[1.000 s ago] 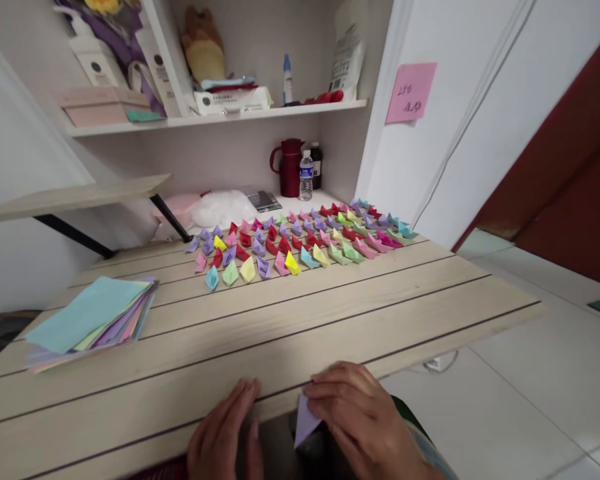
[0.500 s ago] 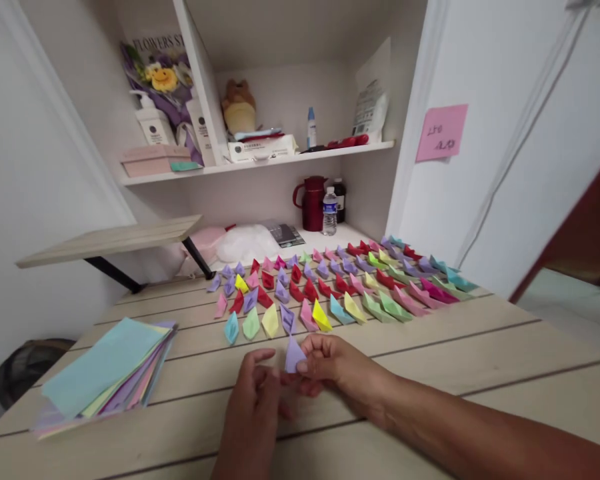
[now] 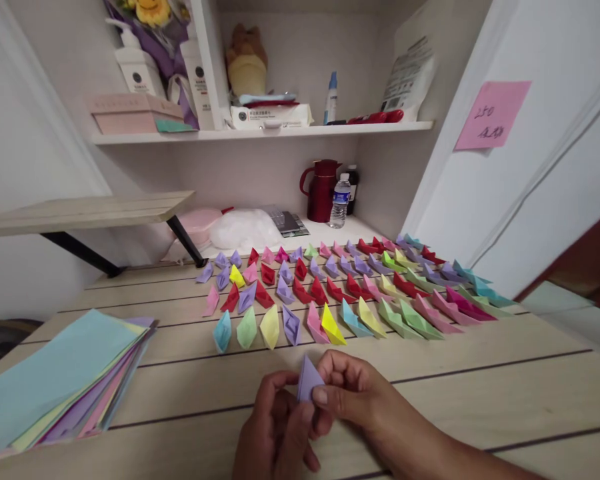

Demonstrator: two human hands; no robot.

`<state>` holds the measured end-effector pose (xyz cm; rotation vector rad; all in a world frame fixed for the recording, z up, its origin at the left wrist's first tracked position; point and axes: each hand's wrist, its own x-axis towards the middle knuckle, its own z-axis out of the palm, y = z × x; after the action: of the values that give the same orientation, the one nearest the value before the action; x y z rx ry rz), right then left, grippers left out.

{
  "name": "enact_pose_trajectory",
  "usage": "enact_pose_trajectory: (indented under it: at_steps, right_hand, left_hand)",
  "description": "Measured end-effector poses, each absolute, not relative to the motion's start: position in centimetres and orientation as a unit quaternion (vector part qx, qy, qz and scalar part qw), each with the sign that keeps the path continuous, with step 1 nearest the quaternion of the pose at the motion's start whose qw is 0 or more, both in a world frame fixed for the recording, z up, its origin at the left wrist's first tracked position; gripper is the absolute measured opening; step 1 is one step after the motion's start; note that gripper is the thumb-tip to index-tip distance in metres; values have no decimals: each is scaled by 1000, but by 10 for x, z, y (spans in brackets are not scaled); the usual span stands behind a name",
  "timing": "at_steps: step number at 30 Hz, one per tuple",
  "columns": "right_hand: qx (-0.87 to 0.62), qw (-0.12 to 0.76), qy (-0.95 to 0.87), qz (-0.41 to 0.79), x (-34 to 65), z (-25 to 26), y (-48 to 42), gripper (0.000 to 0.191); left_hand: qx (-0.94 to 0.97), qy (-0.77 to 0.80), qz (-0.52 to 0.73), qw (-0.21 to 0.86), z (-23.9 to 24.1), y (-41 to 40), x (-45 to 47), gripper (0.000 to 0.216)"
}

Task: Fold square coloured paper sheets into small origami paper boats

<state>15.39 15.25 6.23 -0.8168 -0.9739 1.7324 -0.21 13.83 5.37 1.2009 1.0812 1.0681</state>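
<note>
A small lavender sheet of folded paper (image 3: 310, 378), shaped like a triangle with its tip up, is held above the wooden table. My right hand (image 3: 357, 390) pinches its right side between thumb and fingers. My left hand (image 3: 280, 420) is closed around its lower left corner, with the thumb on the near side; the fingers behind are partly hidden. Just beyond my hands stand rows of folded paper boats, among them a purple boat (image 3: 291, 325), a bright yellow boat (image 3: 333, 326) and a pink boat (image 3: 317, 324).
A stack of coloured paper (image 3: 55, 373) lies at the left on the table (image 3: 195, 387). Behind it stands a raised wooden shelf (image 3: 90, 210) on black legs. At the back are a dark red jug (image 3: 324, 193), a water bottle (image 3: 340, 202) and a white plastic bag (image 3: 245, 229).
My left hand has come up and closed on the lavender paper's lower left; before, its fingers were spread beside it. The camera view has moved closer and tilted down.
</note>
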Motion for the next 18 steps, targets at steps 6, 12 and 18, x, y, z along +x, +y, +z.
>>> enact_pose_trajectory:
  at_steps: [6,12,18]
  right_hand:
    - [-318,480,-395,716,152,59,150,31]
    - [-351,484,-399,695,154,58,150,32]
    - [-352,483,-409,690,153,60,147,34]
  left_hand:
    - [477,469,439,600,59,140,-1,40]
    - [455,463,438,621,67,142,-4,37]
    - [466,446,428,633,66,144,-8,40]
